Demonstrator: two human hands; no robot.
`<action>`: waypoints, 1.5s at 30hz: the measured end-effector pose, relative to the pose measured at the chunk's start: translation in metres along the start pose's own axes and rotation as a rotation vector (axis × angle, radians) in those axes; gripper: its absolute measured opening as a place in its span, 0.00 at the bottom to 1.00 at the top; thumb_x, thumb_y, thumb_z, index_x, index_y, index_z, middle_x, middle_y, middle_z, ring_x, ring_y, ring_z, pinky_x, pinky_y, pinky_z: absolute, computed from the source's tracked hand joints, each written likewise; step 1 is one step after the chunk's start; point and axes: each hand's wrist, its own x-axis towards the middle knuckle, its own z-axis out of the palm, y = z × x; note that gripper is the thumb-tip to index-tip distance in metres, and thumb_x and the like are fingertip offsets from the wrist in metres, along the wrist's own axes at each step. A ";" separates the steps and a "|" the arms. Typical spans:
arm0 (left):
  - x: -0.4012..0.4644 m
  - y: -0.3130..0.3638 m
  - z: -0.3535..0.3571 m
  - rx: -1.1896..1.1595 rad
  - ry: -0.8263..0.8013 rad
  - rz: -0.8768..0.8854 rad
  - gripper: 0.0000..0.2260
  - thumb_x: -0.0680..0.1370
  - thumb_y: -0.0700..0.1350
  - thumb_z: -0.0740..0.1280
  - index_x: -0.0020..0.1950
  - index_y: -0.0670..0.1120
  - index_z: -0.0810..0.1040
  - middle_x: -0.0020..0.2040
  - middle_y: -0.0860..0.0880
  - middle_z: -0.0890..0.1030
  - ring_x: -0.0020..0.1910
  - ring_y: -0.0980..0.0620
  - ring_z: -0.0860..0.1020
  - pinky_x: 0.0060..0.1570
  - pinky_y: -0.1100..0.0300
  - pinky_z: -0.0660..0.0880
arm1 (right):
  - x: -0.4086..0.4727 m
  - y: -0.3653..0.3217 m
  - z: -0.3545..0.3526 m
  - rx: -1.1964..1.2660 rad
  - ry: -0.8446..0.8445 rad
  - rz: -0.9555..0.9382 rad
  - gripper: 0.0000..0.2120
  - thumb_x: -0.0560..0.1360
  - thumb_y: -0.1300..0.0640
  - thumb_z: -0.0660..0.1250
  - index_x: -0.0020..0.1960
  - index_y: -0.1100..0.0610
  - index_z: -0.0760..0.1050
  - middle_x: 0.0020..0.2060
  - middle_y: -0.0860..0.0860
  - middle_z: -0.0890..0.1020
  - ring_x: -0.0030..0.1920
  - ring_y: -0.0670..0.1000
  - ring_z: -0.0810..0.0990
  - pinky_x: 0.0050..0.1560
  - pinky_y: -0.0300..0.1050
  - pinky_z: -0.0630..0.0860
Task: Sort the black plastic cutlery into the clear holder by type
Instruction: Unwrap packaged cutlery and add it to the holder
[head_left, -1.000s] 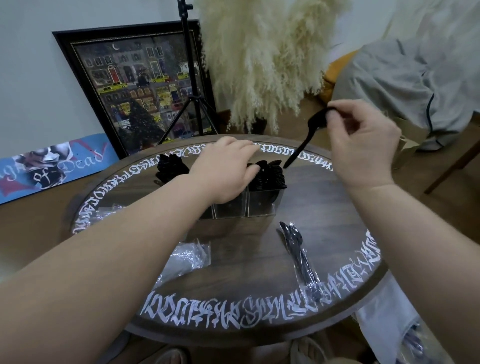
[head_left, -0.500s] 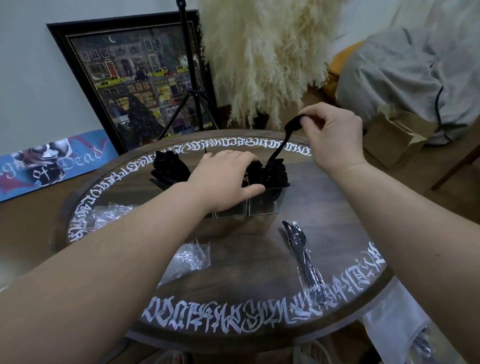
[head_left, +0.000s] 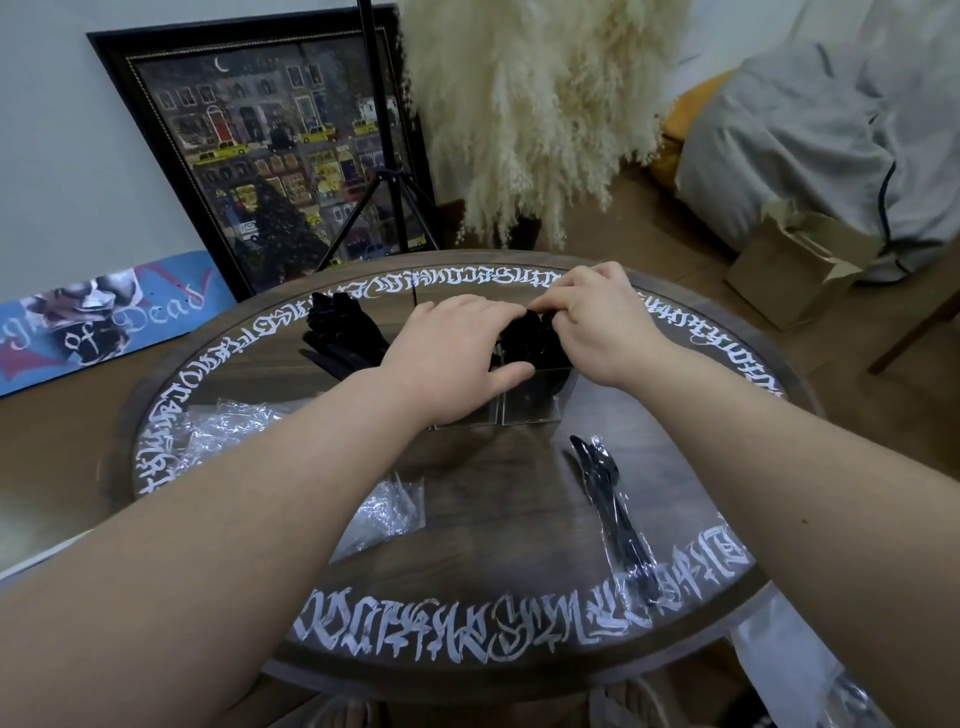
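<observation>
Dark wood round bench (head_left: 483, 499), white lettering round the rim. Clear holder (head_left: 530, 402) near far edge, centre; cutlery bunch (head_left: 527, 338) standing handle-down in its right-hand compartment, more black cutlery (head_left: 340, 332) off its left side, partly hidden by wrist. Wrapped cutlery pack (head_left: 615, 512) lying toward near-right edge, long axis running near-to-far, well apart from both hands, closer to right arm. Crumpled wrap (head_left: 387, 512) mid-bench, more near left edge. Left hand (head_left: 454, 356) draped over holder's left-centre top, thumb against front wall, fingers relaxed, steadying rather than gripping. Right hand (head_left: 597, 317) curled down on top of the right bunch, fingertips buried in it; gripping a piece or just pressing: cannot tell. Versus a second ago: right hand then up by far-right edge pinching one black piece with its shaft angled down toward holder; now down at the compartment, that piece no longer separately visible, probably seated. Left hand position unchanged. Next pickup likely the wrapped pack.
</observation>
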 end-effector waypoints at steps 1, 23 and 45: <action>0.000 0.000 0.000 -0.008 0.009 -0.002 0.25 0.75 0.62 0.63 0.70 0.55 0.67 0.61 0.54 0.75 0.64 0.51 0.70 0.58 0.51 0.67 | 0.000 0.000 0.001 -0.003 0.006 0.000 0.18 0.79 0.60 0.54 0.62 0.50 0.78 0.60 0.49 0.75 0.64 0.55 0.62 0.66 0.44 0.61; -0.115 0.051 0.055 -0.096 -0.008 -0.038 0.23 0.77 0.57 0.64 0.70 0.52 0.70 0.67 0.55 0.72 0.68 0.53 0.66 0.69 0.58 0.62 | -0.141 0.019 0.033 -0.072 -0.393 0.487 0.20 0.71 0.39 0.68 0.45 0.57 0.76 0.40 0.52 0.81 0.42 0.54 0.79 0.40 0.46 0.76; -0.172 0.042 0.019 -0.053 -0.098 -0.220 0.15 0.80 0.57 0.56 0.63 0.53 0.73 0.55 0.53 0.77 0.56 0.51 0.74 0.60 0.53 0.68 | -0.158 -0.069 0.036 0.276 -0.065 0.029 0.16 0.72 0.50 0.71 0.59 0.48 0.76 0.55 0.47 0.76 0.59 0.48 0.72 0.60 0.44 0.70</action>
